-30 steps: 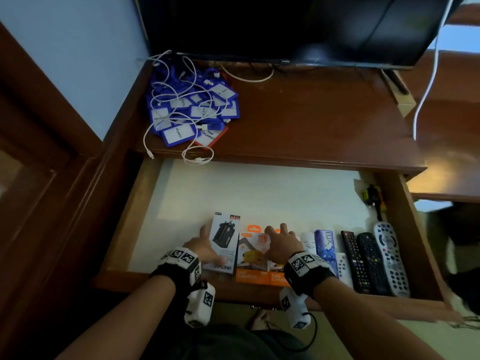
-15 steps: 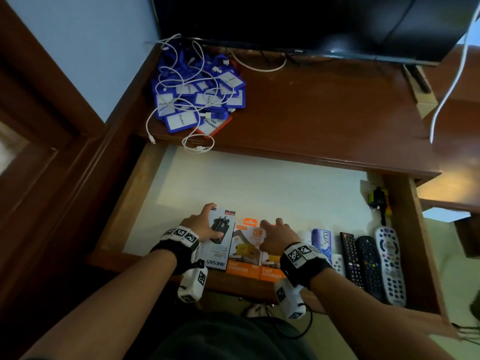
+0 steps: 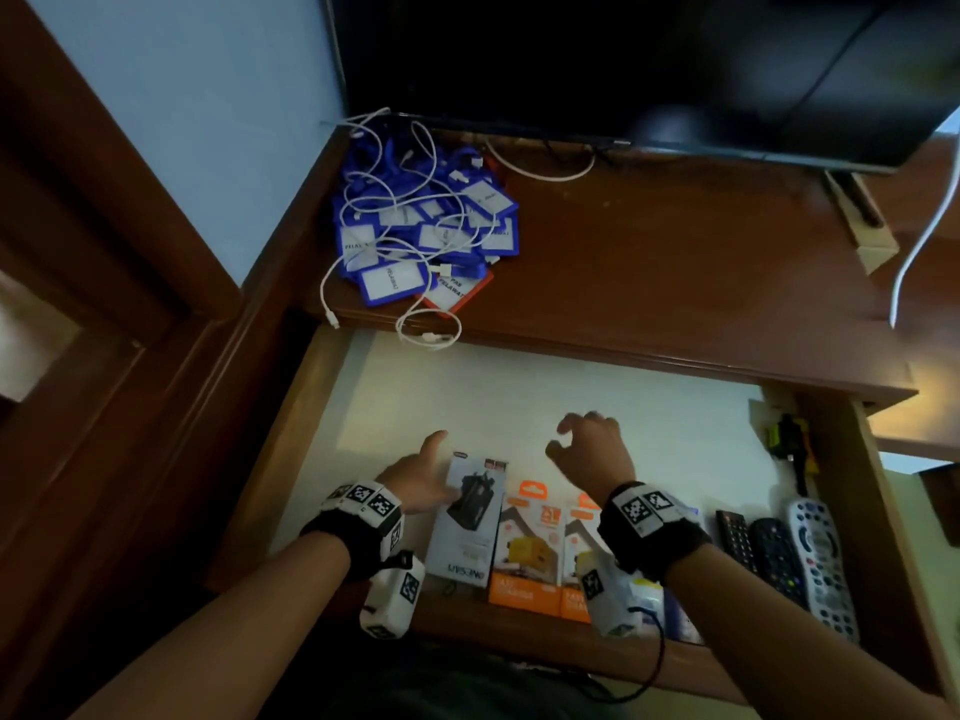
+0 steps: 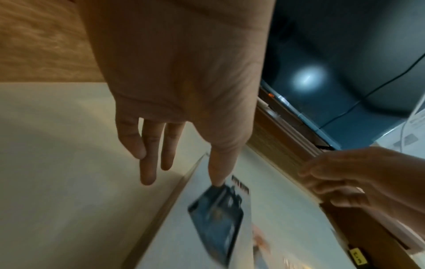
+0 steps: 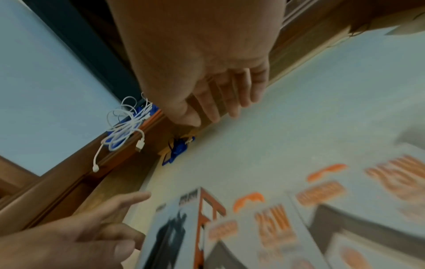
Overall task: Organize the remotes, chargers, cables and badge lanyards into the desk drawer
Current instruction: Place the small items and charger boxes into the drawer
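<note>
a dark wooden desk [image 3: 675, 262] stands against a pale blue wall [image 3: 197, 111], with a black tv screen [image 3: 623, 59] at its back edge. its wide drawer [image 3: 322, 387] is pulled out and lined in a pale cream sheet.

along the drawer's front edge lies a row of things. at the left is a grey charger box [image 3: 470, 522] printed with a black plug adapter; in the right wrist view one of its side faces is orange. just to its right sit two white-and-orange charger boxes [image 3: 530, 553], each showing a yellow plug, touching side by side. further right lie three remotes [image 3: 779, 553] side by side, two black and one light grey with coloured buttons. in the drawer's far right corner is a small dark and yellow item, too small to tell.

on the desk's left rear corner sits a heap of badge lanyards [image 3: 421, 226], blue holders with white cards and one red-edged holder, tangled with white cables [image 3: 426, 330] whose loops and plugs hang over the desk edge above the drawer.

the left hand [image 3: 421, 480] is relaxed with fingers straight, its thumb tip touching the grey charger box's face while the other fingers hang beside the box. the right hand [image 3: 592, 449] hovers above the drawer floor behind the orange boxes, fingers loosely curled and grasping nothing.
</note>
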